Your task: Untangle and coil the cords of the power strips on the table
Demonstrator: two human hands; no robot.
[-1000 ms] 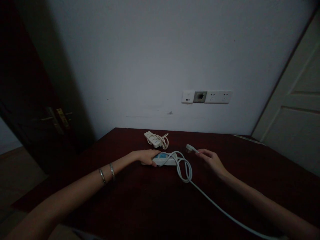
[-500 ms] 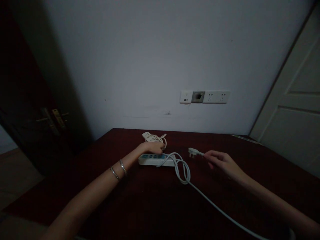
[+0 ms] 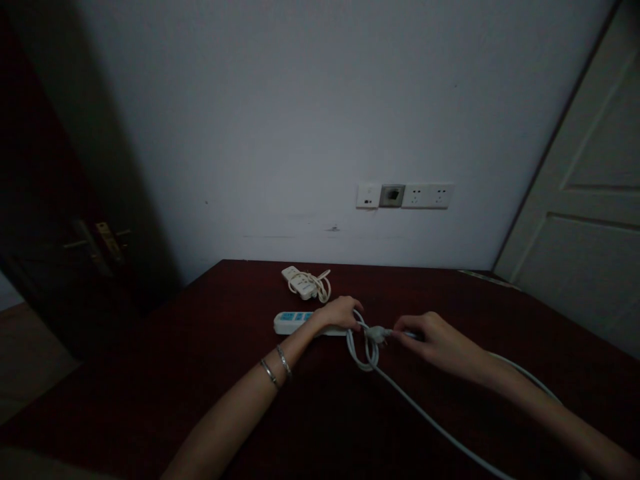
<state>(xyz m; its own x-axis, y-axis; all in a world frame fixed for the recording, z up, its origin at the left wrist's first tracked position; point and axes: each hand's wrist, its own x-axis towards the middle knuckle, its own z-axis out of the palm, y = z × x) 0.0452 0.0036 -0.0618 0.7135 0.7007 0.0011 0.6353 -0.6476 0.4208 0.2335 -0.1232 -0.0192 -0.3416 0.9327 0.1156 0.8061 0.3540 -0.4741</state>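
Observation:
A white power strip (image 3: 289, 324) with blue sockets lies on the dark red table, its right part covered by my left hand (image 3: 343, 312). The fingers of that hand are closed round the looped white cord (image 3: 361, 359) at the strip's right end. My right hand (image 3: 427, 339) pinches the cord just behind the plug (image 3: 377, 335). The plug is right against the loops, pins pointing down and to the right. From the loops the cord runs toward the lower right, and another stretch shows behind my right forearm.
Behind the strip lies a second white power strip (image 3: 300, 283) wrapped in its own cord. Wall sockets (image 3: 427, 195) are set in the wall above the table (image 3: 250, 287). A pale door (image 3: 595, 240) stands at right, a dark door with a handle (image 3: 107, 240) at left.
My left hand has moved right along the strip to the cord loops and closed on them. My right hand has brought the plug left and down to the loops.

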